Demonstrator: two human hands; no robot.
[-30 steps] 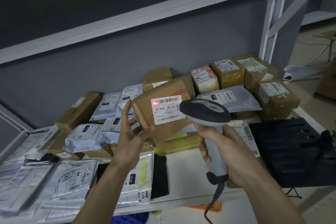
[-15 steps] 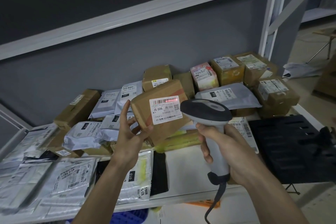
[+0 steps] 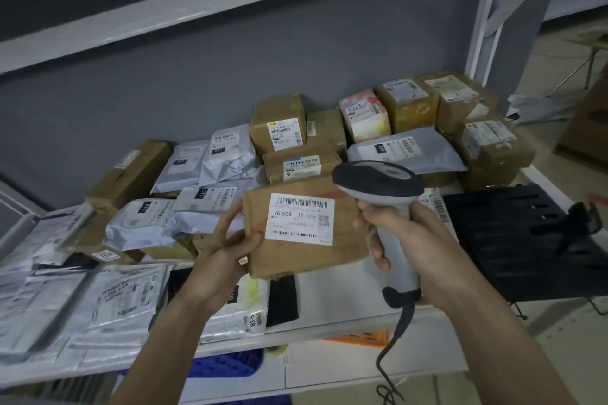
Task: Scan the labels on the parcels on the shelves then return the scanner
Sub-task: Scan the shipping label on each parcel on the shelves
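Note:
My left hand (image 3: 227,250) grips the left edge of a brown cardboard parcel (image 3: 345,240), thumb on its top face. The parcel lies almost flat above the shelf, and its white label (image 3: 300,219) reading J6-S06 faces up. My right hand (image 3: 414,240) holds the grey handle of a corded barcode scanner (image 3: 378,184). The scanner's dark head sits just above the parcel's right end. No red light shows on the label. Its black cable (image 3: 391,348) hangs down past the shelf edge.
Brown boxes (image 3: 279,123) and grey mailer bags (image 3: 227,154) crowd the back of the white shelf (image 3: 329,286). Flat plastic mailers (image 3: 118,302) cover the front left. A black slotted tray (image 3: 513,240) lies at the right. An upper shelf beam (image 3: 197,6) crosses overhead.
The parcel has tipped from tilted upright to almost flat and come lower and nearer. The red scan light on the label is gone. The scanner has barely moved.

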